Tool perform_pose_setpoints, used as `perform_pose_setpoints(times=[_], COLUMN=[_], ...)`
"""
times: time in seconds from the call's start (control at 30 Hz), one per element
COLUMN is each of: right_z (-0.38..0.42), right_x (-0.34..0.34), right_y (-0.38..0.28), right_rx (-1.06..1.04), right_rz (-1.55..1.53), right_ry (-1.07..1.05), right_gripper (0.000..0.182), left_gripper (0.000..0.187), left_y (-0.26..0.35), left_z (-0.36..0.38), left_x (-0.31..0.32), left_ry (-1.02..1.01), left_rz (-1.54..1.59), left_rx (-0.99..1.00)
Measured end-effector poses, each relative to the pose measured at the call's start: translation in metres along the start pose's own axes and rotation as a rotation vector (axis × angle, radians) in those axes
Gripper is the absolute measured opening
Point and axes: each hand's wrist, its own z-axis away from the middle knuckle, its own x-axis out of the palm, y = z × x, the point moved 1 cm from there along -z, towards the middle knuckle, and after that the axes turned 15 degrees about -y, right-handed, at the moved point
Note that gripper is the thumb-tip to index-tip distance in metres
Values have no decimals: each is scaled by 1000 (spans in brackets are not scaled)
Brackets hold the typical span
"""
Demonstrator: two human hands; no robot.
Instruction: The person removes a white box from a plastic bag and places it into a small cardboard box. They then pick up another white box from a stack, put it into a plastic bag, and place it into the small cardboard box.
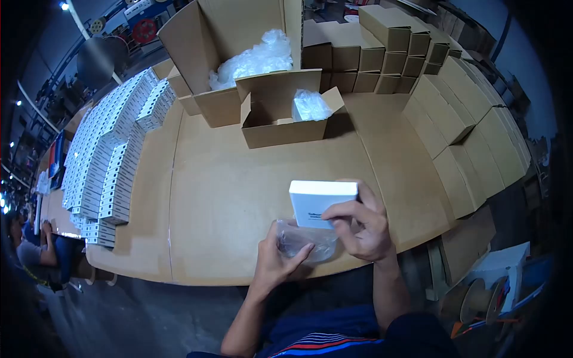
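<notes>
My right hand [364, 224] grips a small white box [323, 190] by its right side, thumb and fingers on its printed face. Just below it, my left hand [280, 253] holds a clear plastic bag [307, 240], the thumb lying across the film. The lower edge of the white box is right at the bag's upper edge. Beyond both hands stands an open brown carton [283, 136], its flaps up, with a plastic-wrapped item [311, 105] at its right end.
Behind the carton, a larger open cardboard box [221, 107] holds crumpled clear plastic bags [256, 59]. Stacked white boxes [107, 155] line the table's left side. Brown cartons [465, 131] are piled at the right and back right. A person [39, 247] is at the far left.
</notes>
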Motion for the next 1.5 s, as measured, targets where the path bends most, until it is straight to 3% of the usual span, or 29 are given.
perform_pose_setpoints(times=[0.13, 0.33, 0.43, 0.53, 0.6, 0.7, 0.93, 1.13, 1.23, 1.27, 1.37, 1.5], right_z=[-9, -12, -11, -10, -9, -12, -11, -10, -7, -5, 0, 32], right_x=[8, 6, 8, 14, 16, 23, 25, 25, 29, 28, 39, 57], right_y=[0, 8, 12, 16, 22, 18, 20, 33, 40, 42, 42, 44], right_rx=[-69, -8, 129, 137, 137, 236, 354, 376, 492, 521, 461, 461], right_rz=[27, -97, -209, -289, -283, -523, -676, -352, -435, -449, -783, -1033], right_ry=[-108, -179, -135, -74, -57, 70, 100, 131, 59, 11, 202, 253], right_gripper=[37, 30, 27, 23, 30, 35, 18, 19, 18, 21, 21, 18], left_gripper=[51, 51, 51, 53, 54, 55, 58, 48, 41, 43, 41, 40], left_y=[3, -14, -11, -5, -8, -7, -11, -8, -30, -35, -41, -48], left_z=[1, -1, -2, -1, -2, -4, -4, -2, 2, 3, 3, 2], left_x=[-1, -9, -11, -11, -11, -11, -13, -9, -1, 1, 9, 6], left_ry=[107, 113, 70, 26, 22, 24, 39, -41, 2, 23, 134, 196], left_rz=[31, 55, 79, 89, 76, 70, 97, 359, 826, 729, 795, 811], left_rx=[111, 79, 35, -13, -20, -34, 1, 77, 84, 68, 36, 51])
